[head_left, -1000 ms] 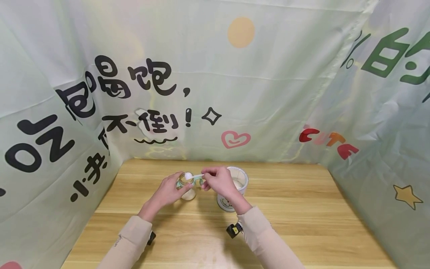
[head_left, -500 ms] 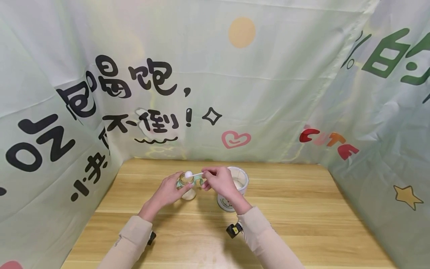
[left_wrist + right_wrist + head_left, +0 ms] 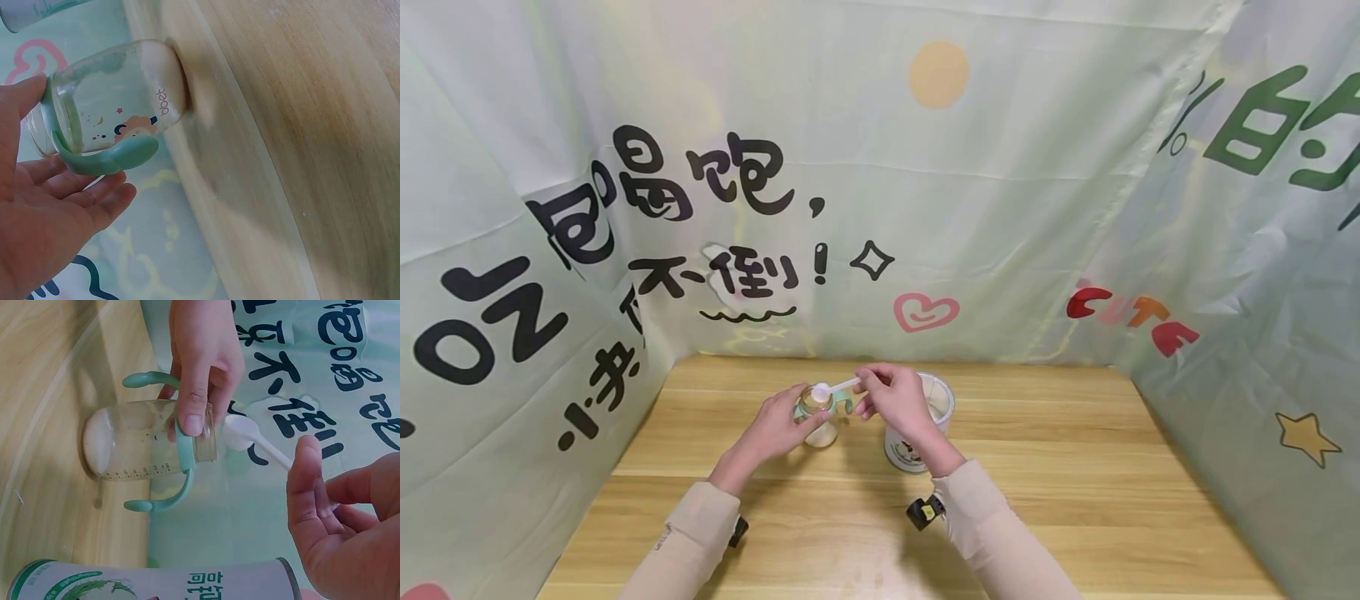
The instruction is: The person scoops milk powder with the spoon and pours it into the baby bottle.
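Bottle point(image 3: 134, 444), upright on the bench point(image 3: 1060, 475), its neck held by the left hand point(image 3: 777, 423); just over its mouth, a white scoop point(image 3: 240, 430), its handle pinched by the right hand point(image 3: 895, 402); an open can point(image 3: 899, 448) stands near, partly behind the right hand.

The baby bottle point(image 3: 140, 440) is standing on the wooden table point(image 3: 1037, 500), left of the powder can point(image 3: 153, 581); the measuring scoop point(image 3: 240, 432) is hovering just above the bottle's mouth; the fabric backdrop point(image 3: 1000, 208) is hanging behind.
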